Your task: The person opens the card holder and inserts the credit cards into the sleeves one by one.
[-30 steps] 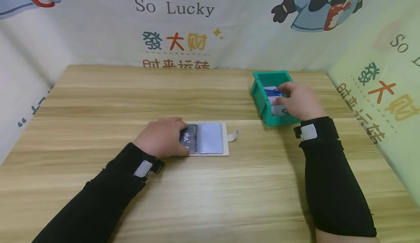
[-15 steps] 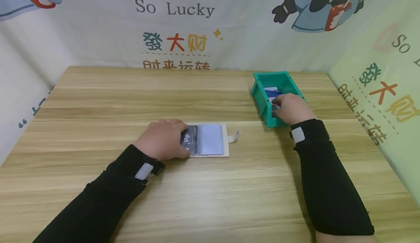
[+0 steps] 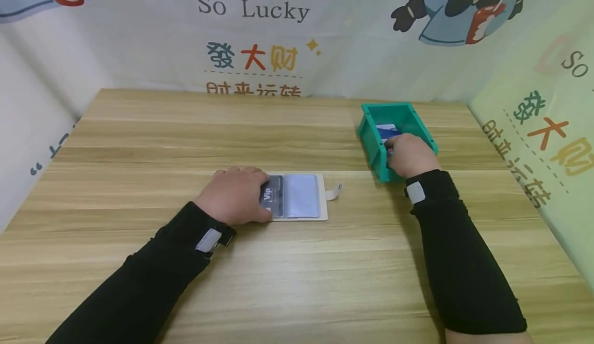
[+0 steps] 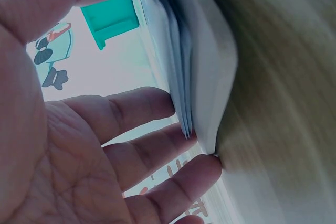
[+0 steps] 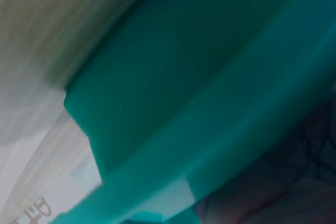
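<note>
An opened card holder [image 3: 301, 195] with clear sleeves and a white cover lies on the table. A dark card marked "Vip" [image 3: 271, 195] shows in its left sleeve. My left hand [image 3: 236, 194] grips the holder's left part, thumb at the near edge and fingers at the far edge; in the left wrist view its fingertips touch the edge of the stacked sleeves [image 4: 181, 72] and cover. My right hand [image 3: 410, 154] reaches down into a green bin [image 3: 371, 150] at the back right. Blue and white cards [image 3: 386, 131] show beside it. Its fingertips are hidden, so any hold there cannot be seen.
A white strap with a snap [image 3: 334, 193] sticks out from the holder's right side. The wooden table [image 3: 297, 277] ends at a printed cloth backdrop [image 3: 343, 70] behind, with cloth also at left and right. The bin's raised walls surround the right hand.
My right hand has moved down and slightly toward the near end of the bin, its fingers going deeper among the cards. The left hand keeps its place on the holder.
</note>
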`<state>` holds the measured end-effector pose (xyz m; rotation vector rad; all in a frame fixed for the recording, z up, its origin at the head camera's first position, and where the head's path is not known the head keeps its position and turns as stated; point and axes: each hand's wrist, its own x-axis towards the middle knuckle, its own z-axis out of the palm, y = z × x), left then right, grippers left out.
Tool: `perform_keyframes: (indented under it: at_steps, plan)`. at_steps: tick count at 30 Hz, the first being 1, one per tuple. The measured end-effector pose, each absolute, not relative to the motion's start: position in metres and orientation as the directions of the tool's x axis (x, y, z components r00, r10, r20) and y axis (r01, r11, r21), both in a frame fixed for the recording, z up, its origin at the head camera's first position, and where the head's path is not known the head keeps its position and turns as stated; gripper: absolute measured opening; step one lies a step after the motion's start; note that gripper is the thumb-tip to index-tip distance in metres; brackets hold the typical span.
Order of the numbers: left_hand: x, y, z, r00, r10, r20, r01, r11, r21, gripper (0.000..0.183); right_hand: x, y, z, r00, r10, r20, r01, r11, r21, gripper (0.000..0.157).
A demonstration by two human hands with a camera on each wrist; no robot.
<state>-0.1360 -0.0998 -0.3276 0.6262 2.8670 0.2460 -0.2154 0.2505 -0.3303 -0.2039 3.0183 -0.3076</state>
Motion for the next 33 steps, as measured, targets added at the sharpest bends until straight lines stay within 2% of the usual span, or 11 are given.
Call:
perform_keyframes:
  at_steps: [5,14,25,33]
  plan:
    - [-0.137,-0.100,-0.328,-0.892,0.425,-0.156,0.393,0.898,0.200,0.079,-0.217,0.244,-0.331,-0.986,-0.145,-0.080,-0.120,0.960,-0.253,0.035]
    - [-0.137,-0.099,-0.328,-0.892,0.423,-0.160,0.390,0.898,0.201,0.080,-0.214,0.239,-0.323,-0.977,-0.146,-0.153,-0.097,0.953,-0.288,0.036]
    - [-0.137,-0.098,-0.328,-0.890,0.430,-0.150,0.401,0.896,0.190,0.079,-0.214,0.233,-0.328,-0.990,-0.084,-0.113,-0.053,0.967,-0.251,0.034]
    - [-0.136,-0.099,-0.328,-0.891,0.427,-0.153,0.397,0.898,0.190,0.079,-0.211,0.234,-0.320,-0.981,-0.125,-0.150,-0.086,0.967,-0.238,0.036]
